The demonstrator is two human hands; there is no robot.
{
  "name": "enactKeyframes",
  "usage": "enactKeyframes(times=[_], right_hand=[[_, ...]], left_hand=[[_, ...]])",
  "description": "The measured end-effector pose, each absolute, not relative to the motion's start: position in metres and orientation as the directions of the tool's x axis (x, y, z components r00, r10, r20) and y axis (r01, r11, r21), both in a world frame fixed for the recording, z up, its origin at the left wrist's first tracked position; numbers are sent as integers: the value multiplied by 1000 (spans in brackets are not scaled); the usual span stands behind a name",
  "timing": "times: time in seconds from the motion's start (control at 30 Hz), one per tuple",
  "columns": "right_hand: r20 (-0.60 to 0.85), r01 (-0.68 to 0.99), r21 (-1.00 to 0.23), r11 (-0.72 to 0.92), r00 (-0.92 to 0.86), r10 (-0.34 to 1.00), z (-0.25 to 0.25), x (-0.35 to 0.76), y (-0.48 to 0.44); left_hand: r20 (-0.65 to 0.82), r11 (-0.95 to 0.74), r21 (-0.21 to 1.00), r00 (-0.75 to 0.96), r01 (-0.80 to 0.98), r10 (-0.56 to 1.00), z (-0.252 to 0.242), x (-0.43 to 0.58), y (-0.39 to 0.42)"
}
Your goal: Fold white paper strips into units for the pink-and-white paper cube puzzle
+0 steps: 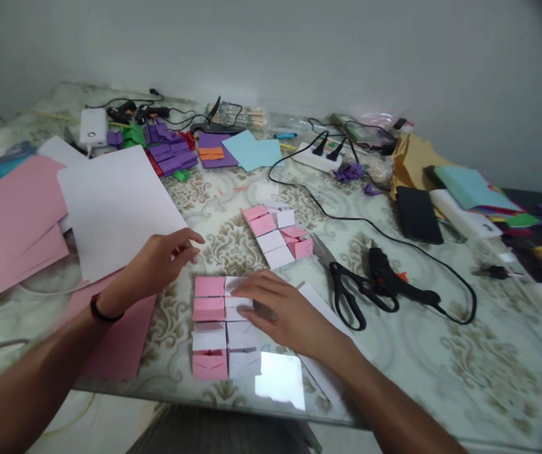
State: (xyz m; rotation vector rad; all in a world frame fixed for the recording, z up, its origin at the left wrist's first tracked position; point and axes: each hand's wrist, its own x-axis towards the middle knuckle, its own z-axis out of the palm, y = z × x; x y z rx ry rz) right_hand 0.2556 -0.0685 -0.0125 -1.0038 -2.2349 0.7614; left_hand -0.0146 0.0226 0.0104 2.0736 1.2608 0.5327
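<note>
A block of folded pink and white paper pieces point(209, 309) lies near the front edge of the table, pink on the left and mostly white on the right. Over its upper right part rests my right hand point(273, 309), fingers stretched out and touching or just above the white pieces; the exact contact is hidden. My left hand point(169, 255) hovers up and left of the block, its fingers loosely bent and apart, with nothing in them. A smaller pink and white folded paper group point(278, 236) sits farther back, beside the tip of black-handled scissors point(346, 284).
A black glue gun point(398, 280) trails its cord to a white power strip point(316, 156). White sheets point(115, 208) and pink sheets point(16, 227) cover the left side. Purple folded papers point(171, 151) pile at the back. A dark phone-like slab point(418, 214) lies at right.
</note>
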Motion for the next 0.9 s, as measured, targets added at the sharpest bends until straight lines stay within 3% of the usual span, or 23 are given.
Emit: enactKeyframes(times=[0.23, 0.33, 0.67, 0.9], right_hand=[[324, 452, -686, 570, -512, 796, -21, 252, -70], [354, 461, -657, 597, -510, 784, -17, 252, -75], [482, 407, -616, 674, -482, 731, -4, 259, -77], [407, 447, -650, 615, -478, 778, 1, 264, -77]], left_hand=[[41, -596, 595, 720, 539, 692, 12, -7, 8], [6, -621, 570, 753, 538, 658, 12, -1, 2], [-133, -285, 697, 509, 658, 850, 19, -9, 14], [-81, -297, 720, 501, 627, 862, 20, -15, 23]])
